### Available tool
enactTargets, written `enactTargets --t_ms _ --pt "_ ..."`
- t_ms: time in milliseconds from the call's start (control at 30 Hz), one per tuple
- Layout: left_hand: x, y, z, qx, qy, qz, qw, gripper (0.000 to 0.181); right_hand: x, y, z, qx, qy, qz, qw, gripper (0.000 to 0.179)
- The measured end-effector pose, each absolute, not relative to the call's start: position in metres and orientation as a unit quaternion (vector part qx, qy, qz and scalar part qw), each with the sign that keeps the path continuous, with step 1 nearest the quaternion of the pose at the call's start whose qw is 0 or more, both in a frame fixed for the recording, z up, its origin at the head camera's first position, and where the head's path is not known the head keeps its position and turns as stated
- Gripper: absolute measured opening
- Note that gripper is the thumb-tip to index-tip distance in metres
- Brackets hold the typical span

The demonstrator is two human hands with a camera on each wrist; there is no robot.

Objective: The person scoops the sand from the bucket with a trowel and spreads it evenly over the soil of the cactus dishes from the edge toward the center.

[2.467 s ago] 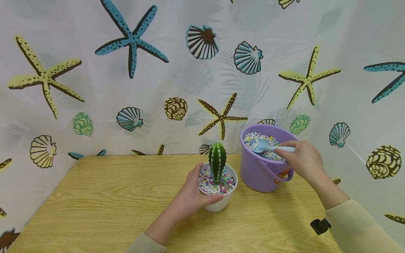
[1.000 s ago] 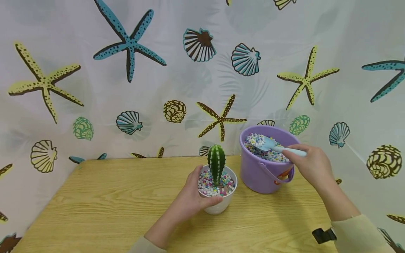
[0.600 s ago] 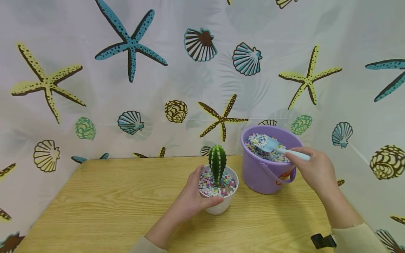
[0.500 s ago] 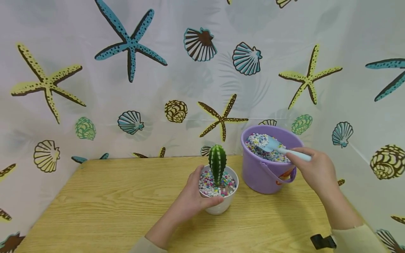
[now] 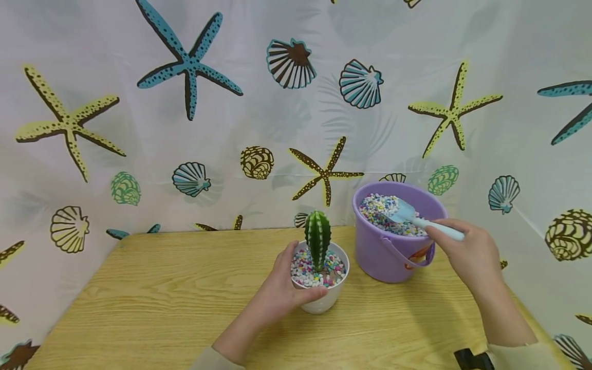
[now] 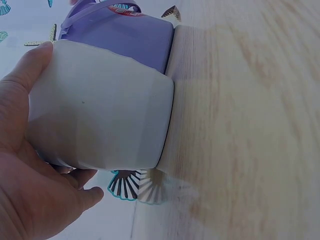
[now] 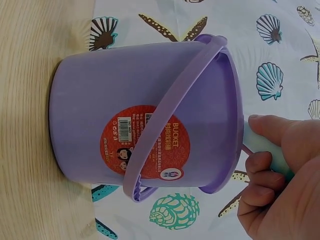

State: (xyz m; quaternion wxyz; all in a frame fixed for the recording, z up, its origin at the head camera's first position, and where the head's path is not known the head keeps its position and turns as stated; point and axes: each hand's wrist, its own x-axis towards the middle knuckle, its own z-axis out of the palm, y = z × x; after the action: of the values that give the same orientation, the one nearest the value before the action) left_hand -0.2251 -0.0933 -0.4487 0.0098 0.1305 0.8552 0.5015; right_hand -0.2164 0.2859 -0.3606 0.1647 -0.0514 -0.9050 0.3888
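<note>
My left hand curls round a white plant pot standing on the table, thumb along the near side and fingers on the left. In the pot a green cactus rises from coloured pebbles. My right hand grips the handle of a light blue toy shovel over the rim of a purple bucket. The shovel's blade lies over the bucket's coloured pebbles and carries a heap of them. In the right wrist view, fingers and thumb close round the shovel's handle beside the bucket's rim.
The bucket stands just right of and behind the pot, its handle hanging down on the near side. A white curtain printed with starfish and shells borders the wooden table at the back and sides.
The shovel's blade has come up out of the bucket's pebbles with a heap on it, and my right hand has drawn back to the right. My left hand stays on the pot.
</note>
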Motion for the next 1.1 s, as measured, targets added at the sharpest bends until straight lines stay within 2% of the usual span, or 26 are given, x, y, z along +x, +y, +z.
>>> enactTargets --t_ms 1100 --pt "-0.2244 -0.0942 -0.4483 0.126 0.858 0.499 0.011 0.129 -0.2124 0.2872 -0.3668 -0.074 -0.886 0.423 0.173 0.067"
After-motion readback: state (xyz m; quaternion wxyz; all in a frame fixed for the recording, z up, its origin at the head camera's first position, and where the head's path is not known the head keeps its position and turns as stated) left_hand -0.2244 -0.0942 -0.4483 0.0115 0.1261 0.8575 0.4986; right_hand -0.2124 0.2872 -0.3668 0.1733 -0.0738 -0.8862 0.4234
